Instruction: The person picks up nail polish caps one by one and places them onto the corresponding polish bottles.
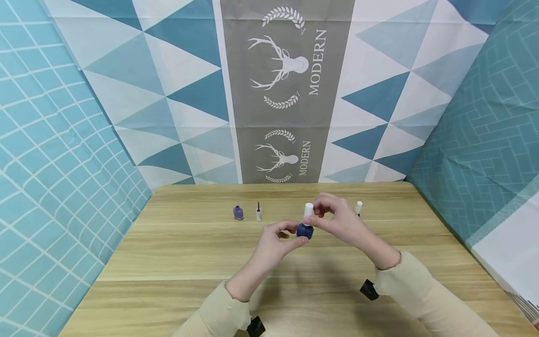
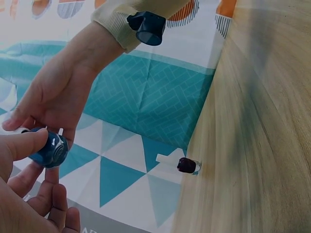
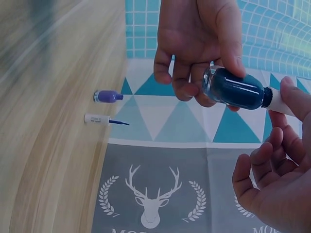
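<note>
Above the table, my left hand (image 1: 273, 243) pinches the glass body of a dark blue nail polish bottle (image 1: 304, 230) between thumb and fingers. My right hand (image 1: 341, 219) grips its white cap (image 1: 309, 210) from the other side. In the right wrist view the cap (image 3: 280, 103) sits at the neck of the blue bottle (image 3: 238, 89), with a thin dark ring of the neck showing between them. The bottle is upright in the head view.
Behind the hands stand an uncapped purple polish bottle (image 1: 238, 213) and, beside it, a white cap with its brush pointing up (image 1: 258, 214). A dark polish bottle with a white cap (image 1: 359, 207) stands behind my right hand. Patterned cloth (image 1: 286, 93) hangs beyond the table (image 1: 177, 252).
</note>
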`<move>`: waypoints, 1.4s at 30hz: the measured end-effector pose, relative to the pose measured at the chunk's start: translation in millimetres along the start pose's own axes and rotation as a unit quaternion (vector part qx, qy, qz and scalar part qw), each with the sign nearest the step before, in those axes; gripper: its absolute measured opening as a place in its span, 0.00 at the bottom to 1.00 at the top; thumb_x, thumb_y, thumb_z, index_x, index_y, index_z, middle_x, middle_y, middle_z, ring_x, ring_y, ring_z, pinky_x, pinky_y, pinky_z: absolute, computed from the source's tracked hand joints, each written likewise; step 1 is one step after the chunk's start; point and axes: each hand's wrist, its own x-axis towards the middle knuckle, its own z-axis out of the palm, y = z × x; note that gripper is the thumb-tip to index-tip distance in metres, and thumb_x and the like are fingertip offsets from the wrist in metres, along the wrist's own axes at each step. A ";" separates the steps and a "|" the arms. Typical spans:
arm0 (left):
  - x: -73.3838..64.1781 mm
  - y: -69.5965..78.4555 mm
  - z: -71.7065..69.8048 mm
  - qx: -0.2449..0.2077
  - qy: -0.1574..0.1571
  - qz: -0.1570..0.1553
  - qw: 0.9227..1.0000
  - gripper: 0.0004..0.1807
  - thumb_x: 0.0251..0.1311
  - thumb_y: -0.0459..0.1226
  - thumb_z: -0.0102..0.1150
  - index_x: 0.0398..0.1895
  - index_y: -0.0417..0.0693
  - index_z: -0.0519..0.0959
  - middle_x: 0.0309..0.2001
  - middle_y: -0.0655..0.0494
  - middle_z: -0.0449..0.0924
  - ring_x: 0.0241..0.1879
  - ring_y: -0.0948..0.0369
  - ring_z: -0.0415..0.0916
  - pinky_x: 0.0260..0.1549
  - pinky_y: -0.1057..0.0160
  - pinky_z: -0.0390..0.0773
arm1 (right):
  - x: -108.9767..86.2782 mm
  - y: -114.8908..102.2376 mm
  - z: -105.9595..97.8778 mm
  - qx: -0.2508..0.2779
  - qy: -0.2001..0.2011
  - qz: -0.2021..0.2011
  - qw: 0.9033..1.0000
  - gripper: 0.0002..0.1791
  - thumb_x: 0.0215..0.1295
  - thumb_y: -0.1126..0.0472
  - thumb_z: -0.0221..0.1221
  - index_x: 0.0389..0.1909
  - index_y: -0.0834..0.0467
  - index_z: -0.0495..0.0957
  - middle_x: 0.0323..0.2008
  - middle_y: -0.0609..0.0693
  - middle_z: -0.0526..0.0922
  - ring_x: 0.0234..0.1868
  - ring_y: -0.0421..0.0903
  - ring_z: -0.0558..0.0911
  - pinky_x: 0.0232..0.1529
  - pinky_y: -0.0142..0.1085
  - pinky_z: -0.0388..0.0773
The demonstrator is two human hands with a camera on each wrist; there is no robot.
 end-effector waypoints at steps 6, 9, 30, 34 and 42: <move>0.1 3.1 0.1 -0.008 0.001 -0.013 1.000 0.15 0.50 0.41 0.70 0.42 0.50 0.83 0.38 0.58 0.82 0.44 0.55 0.73 0.44 0.57 0.69 | 0.7 -1.3 2.2 0.008 0.007 0.019 1.000 0.10 0.53 0.57 0.68 0.27 0.54 0.75 0.27 0.47 0.71 0.31 0.51 0.72 0.32 0.32 0.67; 0.5 3.0 0.8 -0.009 0.003 -0.013 1.000 0.15 0.50 0.41 0.70 0.42 0.50 0.83 0.38 0.57 0.82 0.44 0.54 0.73 0.45 0.56 0.69 | 0.9 -1.1 3.8 0.015 0.013 0.026 0.999 0.11 0.53 0.57 0.69 0.28 0.54 0.75 0.27 0.48 0.71 0.31 0.50 0.72 0.31 0.33 0.68; 0.0 2.6 -0.1 -0.004 -0.009 -0.017 1.000 0.15 0.52 0.42 0.68 0.44 0.50 0.83 0.39 0.58 0.83 0.43 0.59 0.73 0.44 0.59 0.70 | 0.1 -1.7 -6.4 0.066 -0.005 -0.069 0.995 0.15 0.66 0.67 0.56 0.52 0.54 0.79 0.40 0.45 0.79 0.35 0.42 0.72 0.34 0.32 0.71; 0.3 2.0 0.3 -0.006 -0.011 -0.018 1.000 0.15 0.52 0.42 0.69 0.44 0.51 0.83 0.38 0.59 0.83 0.43 0.60 0.73 0.44 0.58 0.70 | -0.5 -3.1 -7.5 0.061 -0.005 -0.079 0.995 0.15 0.64 0.70 0.56 0.49 0.56 0.80 0.37 0.47 0.78 0.32 0.41 0.71 0.30 0.32 0.68; -0.7 2.9 0.5 -0.010 -0.010 -0.015 1.000 0.15 0.52 0.42 0.68 0.44 0.50 0.83 0.39 0.57 0.83 0.44 0.58 0.73 0.44 0.57 0.70 | 0.4 -1.8 -6.6 0.040 0.008 -0.084 0.996 0.12 0.60 0.72 0.59 0.44 0.61 0.81 0.32 0.49 0.77 0.31 0.41 0.70 0.28 0.31 0.67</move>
